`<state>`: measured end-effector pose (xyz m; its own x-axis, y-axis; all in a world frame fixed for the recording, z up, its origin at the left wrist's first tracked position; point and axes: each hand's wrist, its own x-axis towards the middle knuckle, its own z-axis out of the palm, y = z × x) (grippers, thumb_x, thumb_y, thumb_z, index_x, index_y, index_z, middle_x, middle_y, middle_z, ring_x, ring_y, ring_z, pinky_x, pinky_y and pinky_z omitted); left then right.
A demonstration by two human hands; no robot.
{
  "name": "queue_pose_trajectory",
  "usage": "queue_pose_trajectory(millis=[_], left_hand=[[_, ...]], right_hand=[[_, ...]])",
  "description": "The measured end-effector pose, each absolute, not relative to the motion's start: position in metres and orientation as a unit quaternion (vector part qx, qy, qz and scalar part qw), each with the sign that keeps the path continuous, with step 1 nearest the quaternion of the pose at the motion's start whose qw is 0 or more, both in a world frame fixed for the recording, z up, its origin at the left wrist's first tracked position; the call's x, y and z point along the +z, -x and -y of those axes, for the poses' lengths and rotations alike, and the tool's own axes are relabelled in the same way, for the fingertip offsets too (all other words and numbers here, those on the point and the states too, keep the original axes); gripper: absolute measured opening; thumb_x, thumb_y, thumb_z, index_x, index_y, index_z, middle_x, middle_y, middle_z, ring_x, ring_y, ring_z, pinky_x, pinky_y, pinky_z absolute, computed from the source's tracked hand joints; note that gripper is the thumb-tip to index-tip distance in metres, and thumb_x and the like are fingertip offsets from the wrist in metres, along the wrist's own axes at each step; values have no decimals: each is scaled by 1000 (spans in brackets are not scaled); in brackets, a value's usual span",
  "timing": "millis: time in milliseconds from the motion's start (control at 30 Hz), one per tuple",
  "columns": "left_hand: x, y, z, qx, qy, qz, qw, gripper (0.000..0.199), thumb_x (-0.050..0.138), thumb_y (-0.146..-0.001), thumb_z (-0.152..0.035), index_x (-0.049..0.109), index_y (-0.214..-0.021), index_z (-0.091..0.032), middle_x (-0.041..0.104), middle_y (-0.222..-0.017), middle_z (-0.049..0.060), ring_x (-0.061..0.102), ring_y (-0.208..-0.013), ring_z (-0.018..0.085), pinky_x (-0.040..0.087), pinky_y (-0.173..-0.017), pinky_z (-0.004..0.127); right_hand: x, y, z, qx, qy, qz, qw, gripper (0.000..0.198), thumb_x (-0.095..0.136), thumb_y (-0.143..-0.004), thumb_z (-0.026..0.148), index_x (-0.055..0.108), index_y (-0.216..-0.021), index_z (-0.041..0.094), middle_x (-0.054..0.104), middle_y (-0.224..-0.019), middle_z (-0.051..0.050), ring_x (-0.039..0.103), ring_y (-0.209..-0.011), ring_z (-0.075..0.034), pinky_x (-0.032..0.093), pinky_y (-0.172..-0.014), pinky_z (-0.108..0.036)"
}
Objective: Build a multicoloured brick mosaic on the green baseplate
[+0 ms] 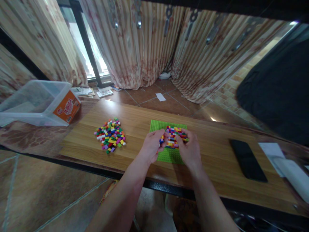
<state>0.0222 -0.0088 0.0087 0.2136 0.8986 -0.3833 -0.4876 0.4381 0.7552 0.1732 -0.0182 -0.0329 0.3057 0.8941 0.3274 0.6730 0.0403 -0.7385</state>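
A block of stacked toy bricks (172, 130) in many colours stands on a green studded baseplate (166, 157). My left hand (153, 145) is at the block's left side, its fingers curled around a few small bricks (161, 140), blue and orange among them. On the other side my right hand (190, 149) has its thumb and fingers closed on the block's right part. The fingers hide some of the block, and whether a loose brick lies under the right fingertips cannot be made out. A pile of loose bricks (111, 135) lies to the left.
The wooden board (137, 119) lies on a table. A clear plastic bin (36, 112) with an orange label stands far left. On the right are a black phone (247, 159) and white papers (272, 158). Curtains (145, 48) hang beyond the table; a dark cloth-like shape fills the upper right.
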Motion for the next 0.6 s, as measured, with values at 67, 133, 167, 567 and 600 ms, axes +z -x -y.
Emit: queue_pose_trajectory(millis=[67,133,167,567,600], left_hand=[[9,-22,9,468,-247,-418,738,21,63,-79,-30,61,-68,-12,52,-60,-1,40,-40,2,13,-36,15],[10,-22,9,468,-246,-423,736,21,63,-79,-29,61,-68,-12,52,-60,-1,41,-40,2,13,-36,15],[11,-22,9,469,-246,-424,735,21,64,-79,-29,61,-68,-12,52,-60,-1,41,-40,3,14,-36,15],[10,-22,10,468,-238,-425,737,23,65,-80,-30,62,-68,-11,53,-61,0,42,-41,2,14,-35,14],[11,-22,10,468,-231,-425,740,22,64,-81,-28,62,-68,-11,53,-61,0,42,-40,2,15,-34,13]], right_hand=[[-33,-173,18,137,684,568,437,39,59,-84,38,65,-114,14,64,-113,-18,59,-105,-29,45,-97,-51],[-34,-174,17,142,681,564,445,38,59,-83,38,66,-113,15,65,-111,-17,60,-103,-28,45,-96,-51],[-34,-174,17,142,680,563,448,37,59,-83,38,66,-112,15,65,-111,-16,61,-103,-28,45,-96,-51],[-42,-170,16,128,677,550,472,38,58,-84,37,65,-114,16,66,-112,-16,61,-102,-26,48,-94,-49],[-43,-169,17,130,680,547,472,38,58,-84,37,65,-114,16,66,-112,-16,61,-102,-27,48,-94,-49]])
